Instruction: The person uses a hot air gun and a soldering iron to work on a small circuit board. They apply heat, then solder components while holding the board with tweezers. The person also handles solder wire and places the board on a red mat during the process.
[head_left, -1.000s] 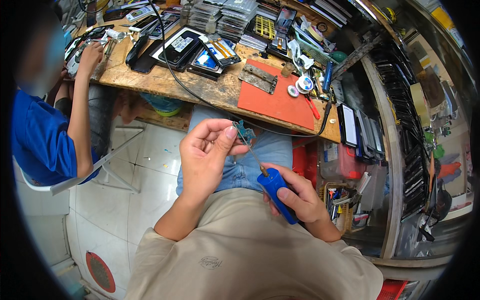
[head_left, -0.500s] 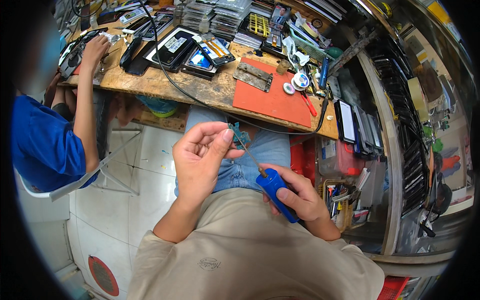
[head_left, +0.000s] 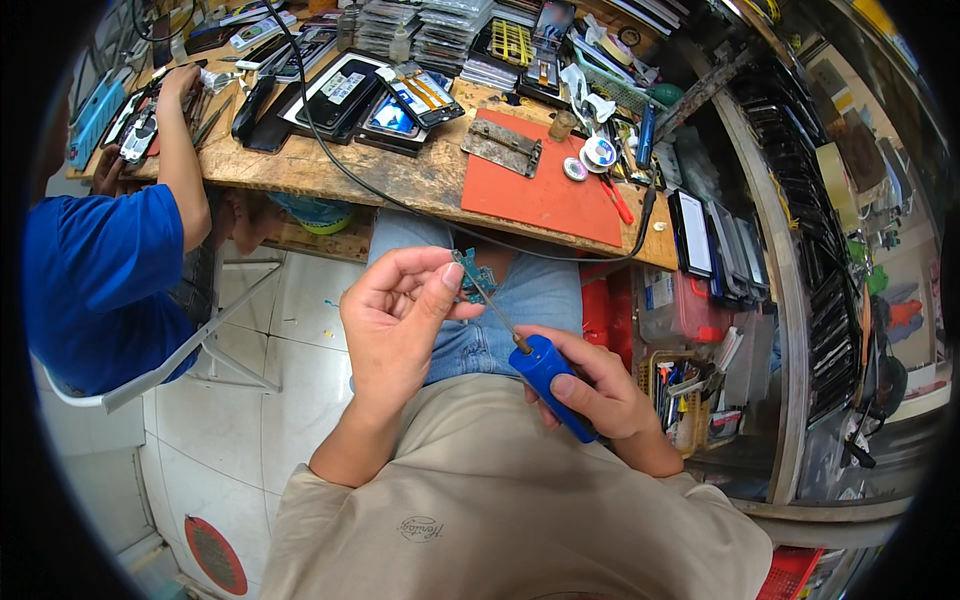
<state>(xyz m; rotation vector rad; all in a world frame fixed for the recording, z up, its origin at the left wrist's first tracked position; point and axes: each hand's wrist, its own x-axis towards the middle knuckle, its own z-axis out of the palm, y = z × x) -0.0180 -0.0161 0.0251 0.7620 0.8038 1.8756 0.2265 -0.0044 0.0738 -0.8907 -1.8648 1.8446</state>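
Above my lap, my left hand (head_left: 395,315) pinches a small, irregular blue-green circuit board (head_left: 480,280) between thumb and forefinger. The other left fingers curl behind it. Lower and to the right, my right hand (head_left: 595,390) is wrapped round the chunky blue body of a tool with a thin metal shaft (head_left: 552,375). That shaft slants up and left from a brass-coloured collar across the board, its tip close to my left thumb. Whether the tip touches the board is too small to tell.
Ahead stands a worn wooden bench (head_left: 420,185) with an orange mat (head_left: 535,195), a metal board holder (head_left: 500,148), solder spools (head_left: 598,152) and opened phones (head_left: 420,95). A black cable (head_left: 375,188) crosses it. A co-worker in blue (head_left: 120,270) sits left, handling a phone.
My hands, the board and the tool keep nearly the same pose. At left, the co-worker has shifted, and a phone now shows more clearly under their hands.
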